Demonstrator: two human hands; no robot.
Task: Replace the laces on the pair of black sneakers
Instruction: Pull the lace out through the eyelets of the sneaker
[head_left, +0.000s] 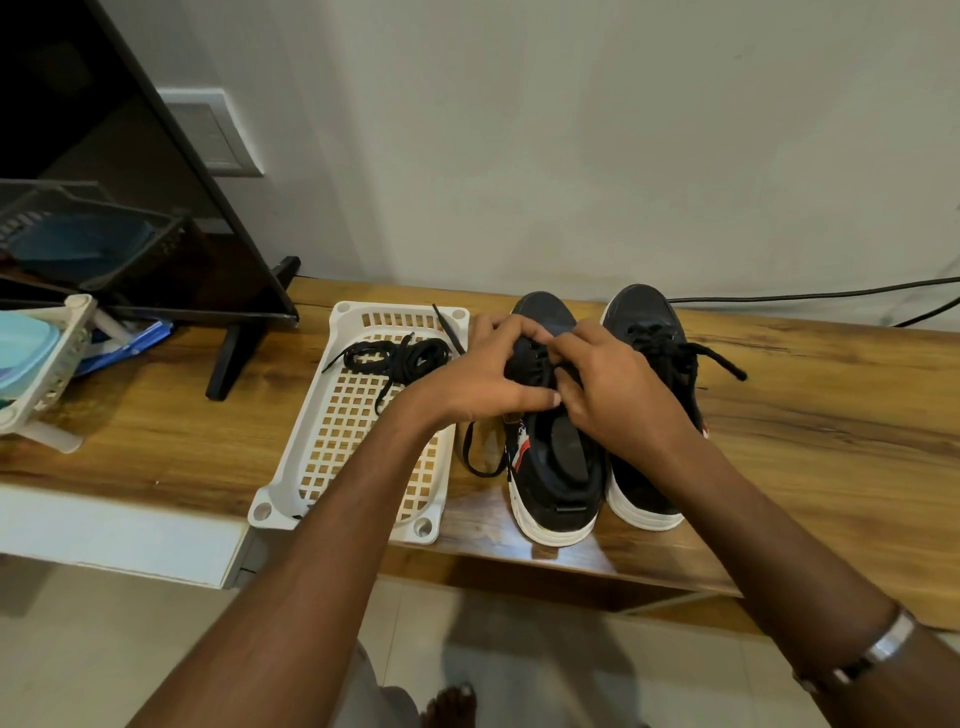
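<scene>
On the wooden surface (779, 395), a white basket (332, 447) holds a coiled black lace (395, 356). Beside it stand two black sneakers (556, 467). The left hand (483, 379) and right hand (618, 384) each curl their grip around the left sneaker's lacing.

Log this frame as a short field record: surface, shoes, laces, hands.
surface: wooden bench
shoes: left sneaker and right sneaker, side by side, toes toward the wall
spare laces: black bundle in the white basket
left hand: grips left sneaker's lacing area
right hand: fingers curled at the same sneaker's laces
right sneaker: laced, untouched
</scene>
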